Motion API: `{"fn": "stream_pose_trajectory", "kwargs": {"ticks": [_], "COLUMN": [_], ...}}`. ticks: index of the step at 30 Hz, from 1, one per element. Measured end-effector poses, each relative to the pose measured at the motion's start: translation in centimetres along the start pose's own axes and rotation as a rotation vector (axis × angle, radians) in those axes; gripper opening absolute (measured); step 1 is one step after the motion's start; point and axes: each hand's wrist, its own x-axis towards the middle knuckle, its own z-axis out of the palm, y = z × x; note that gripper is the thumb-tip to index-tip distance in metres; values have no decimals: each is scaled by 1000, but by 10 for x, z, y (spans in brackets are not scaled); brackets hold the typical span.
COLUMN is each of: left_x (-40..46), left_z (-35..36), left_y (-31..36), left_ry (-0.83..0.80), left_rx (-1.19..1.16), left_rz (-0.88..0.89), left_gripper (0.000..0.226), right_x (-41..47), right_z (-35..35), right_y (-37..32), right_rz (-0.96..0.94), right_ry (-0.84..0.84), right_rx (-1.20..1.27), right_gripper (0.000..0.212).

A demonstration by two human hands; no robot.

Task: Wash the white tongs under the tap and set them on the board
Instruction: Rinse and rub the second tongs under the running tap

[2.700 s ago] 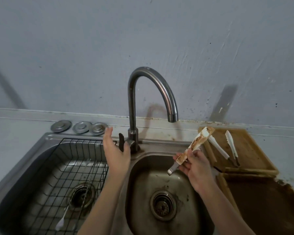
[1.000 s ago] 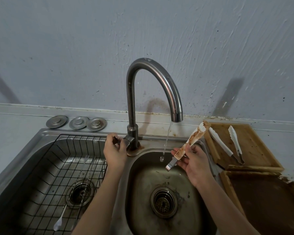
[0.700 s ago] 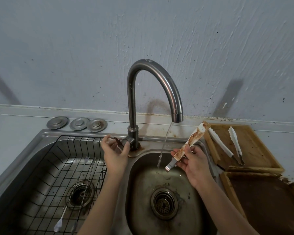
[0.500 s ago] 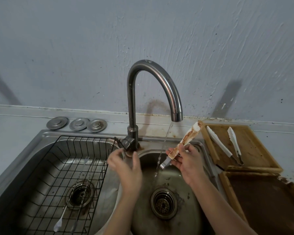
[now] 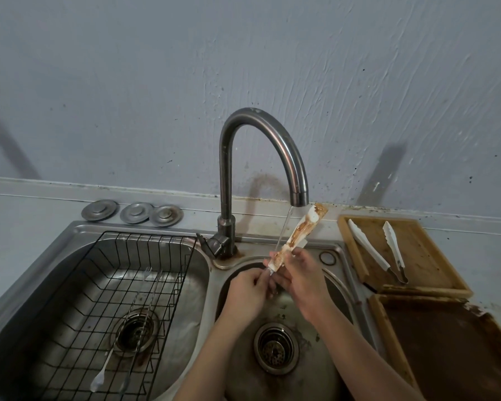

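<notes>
White tongs (image 5: 300, 234) smeared with brown sauce point up and to the right over the right sink basin. My right hand (image 5: 300, 274) grips them near their lower, metal end. My left hand (image 5: 250, 287) has its fingers curled round that same lower end. A thin stream of water runs from the tap (image 5: 297, 180) and falls just left of the tongs onto my fingers. The wooden board (image 5: 425, 256) lies on the counter to the right, with a clean pair of white tongs (image 5: 379, 250) on it.
The left basin holds a black wire rack (image 5: 70, 285) with a fork and thin utensils (image 5: 136, 319) in it. Three metal sink plugs (image 5: 132, 212) sit behind it. A dark, stained tray (image 5: 446, 342) lies in front of the board. The right basin drain (image 5: 275, 347) is open.
My left hand turned the tap lever, water began running, then that hand crossed to the right basin and took the tongs' lower end. My right hand brought the tongs under the stream.
</notes>
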Motion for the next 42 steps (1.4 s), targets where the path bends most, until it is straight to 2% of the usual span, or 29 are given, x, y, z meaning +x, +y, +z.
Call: {"fn": "stream_pose_trajectory", "kwargs": {"ticks": [3,6,9,10,13,16,19,22,23,25,29,33,37,39,42], "left_x": [1,-2,-2,-1,0,-1,2,2,2,0,-2,-8,-16,-20,-18], "left_z": [-6,-11,-16,-17,-21,-22,-23,-28,-29,-30,-33,-30,-26,-30,-33], "left_y": [0,-1,2,3,6,10,10,12,13,15,11,6,3,4,2], "left_ry": [-44,-88,-103,-101,-115,-126,-108,-97,-102,-111,-152,-303,-437,-528,-462], "left_rx": [65,147,178,196,225,231,273,282,280,265,216,28,-48,-19,-28], "left_rz": [-63,-95,-127,-132,-107,-93,-93,-72,-59,-38,-76,-177,-220,-248,-258], "left_gripper": [42,41,40,40,42,42,42,40,40,40,37,24,12,11,19], "right_x": [-3,-1,1,0,0,3,2,-1,-1,-2,-6,-9,-9,-10,-12], "right_z": [0,4,7,7,8,8,5,5,7,10,12,10,5,-1,-13], "right_y": [9,15,16,16,16,14,16,19,19,18,19,24,16,10,3], "right_rz": [-9,42,89,85,49,75,86,32,18,18,49,1,-19,0,37], "right_ry": [-36,27,33,5,-15,45,-9,-48,-39,-22,-22,-92,-40,-30,-58], "right_rx": [-147,-116,-56,-74,-187,-85,-68,-157,-144,-33,72,-61,-221,-366,-641], "right_gripper": [29,14,15,12,21,15,10,26,22,9,16,32,17,18,23]}}
